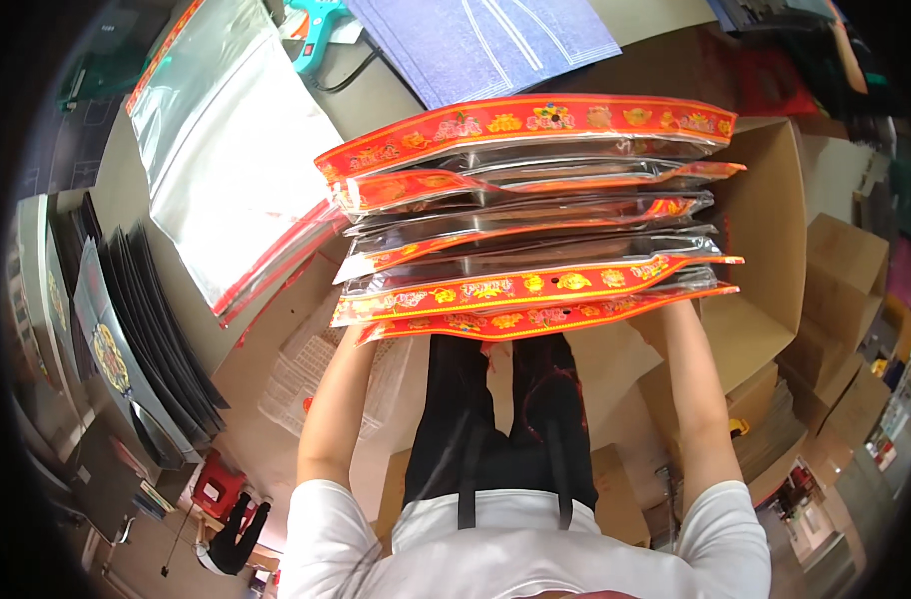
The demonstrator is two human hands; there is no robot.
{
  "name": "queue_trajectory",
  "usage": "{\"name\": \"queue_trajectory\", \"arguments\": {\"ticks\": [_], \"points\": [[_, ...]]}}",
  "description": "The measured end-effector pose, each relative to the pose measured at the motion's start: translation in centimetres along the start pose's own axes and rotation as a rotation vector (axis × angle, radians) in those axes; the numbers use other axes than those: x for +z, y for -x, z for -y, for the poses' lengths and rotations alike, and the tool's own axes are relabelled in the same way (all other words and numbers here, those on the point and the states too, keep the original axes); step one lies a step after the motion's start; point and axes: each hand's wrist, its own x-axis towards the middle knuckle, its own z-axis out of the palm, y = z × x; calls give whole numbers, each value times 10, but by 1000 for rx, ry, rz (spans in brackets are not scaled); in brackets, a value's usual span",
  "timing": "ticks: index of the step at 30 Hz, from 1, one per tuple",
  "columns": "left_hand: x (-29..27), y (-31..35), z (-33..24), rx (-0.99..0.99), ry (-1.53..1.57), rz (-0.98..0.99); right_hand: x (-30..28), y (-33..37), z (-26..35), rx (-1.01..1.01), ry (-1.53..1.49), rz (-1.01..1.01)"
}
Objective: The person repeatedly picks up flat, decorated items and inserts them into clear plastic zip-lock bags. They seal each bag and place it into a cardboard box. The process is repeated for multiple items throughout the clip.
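A pile of flat, filled clear plastic packets (pixel 545 215) with red headers and gold ornaments spreads in front of me, above my legs. My left forearm (pixel 333 414) reaches under its left end, and my right forearm (pixel 697 394) goes under its right end. Both hands bear the pile from below; the packets hide my fingers. The contents of the packets look dark and shiny. To the left, flat clear plastic bags (pixel 231 150) with red edges lie on the table (pixel 126 215).
Right of the pile stands an open cardboard carton (pixel 765 250). Blue denim-patterned sheets (pixel 485 50) and a corded teal tool (pixel 319 35) lie on the far table. Dark folded sheets (pixel 161 329) stand at left. A white plastic crate (pixel 316 374) sits below. Another person (pixel 236 539) is at lower left.
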Motion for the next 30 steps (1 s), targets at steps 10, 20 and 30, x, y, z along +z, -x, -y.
{"name": "queue_trajectory", "arguments": {"ticks": [10, 20, 30], "points": [[75, -19, -68, 77, 17, 18, 5, -1, -8, -309, 38, -121], [353, -92, -290, 385, -469, 130, -129, 204, 17, -102, -626, -654], [592, -264, -223, 667, -342, 656, -264, 149, -163, -618, -1176, -850]]}}
